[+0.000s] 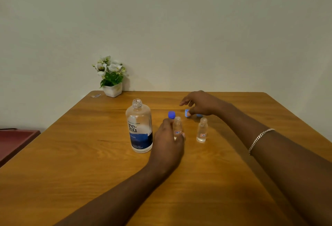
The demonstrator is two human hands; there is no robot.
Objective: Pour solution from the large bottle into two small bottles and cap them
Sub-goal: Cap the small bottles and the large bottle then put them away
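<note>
Standing upright a little left of the worktop's [53, 163] middle, the large bottle [139, 127] has its neck uncapped and a blue-and-white label on its clear body. Just to its right, the left hand [168, 142] wraps its grip around one small bottle [177, 127], thumb and fingers closed on the lower body, while the open mouth shows above the hand. This small bottle stands upright on the wood and carries a little red-edged sticker. A dark blue cap [171, 114] shows just behind the left hand's knuckles, between the large bottle and the held one; whether it rests on the worktop or touches the hand cannot be told.

The second small bottle [202, 130] stands uncapped and upright just to the right of the first, apart from both hands, with clear liquid in its lower part and a similar sticker.

Farther toward the far edge, the right hand [201, 103] reaches over the worktop and pinches a light blue cap [187, 113] in a narrow grip of thumb and fingertip, low over or on the wood. Another bit of light blue [199, 115] peeks from under the palm; what it is cannot be told. A silver chain bracelet [260, 140] circles the right forearm.

At the far left corner sits a white pot of white flowers [111, 76], with a small clear wrapper [96, 96] just beside it near the edge.
</note>
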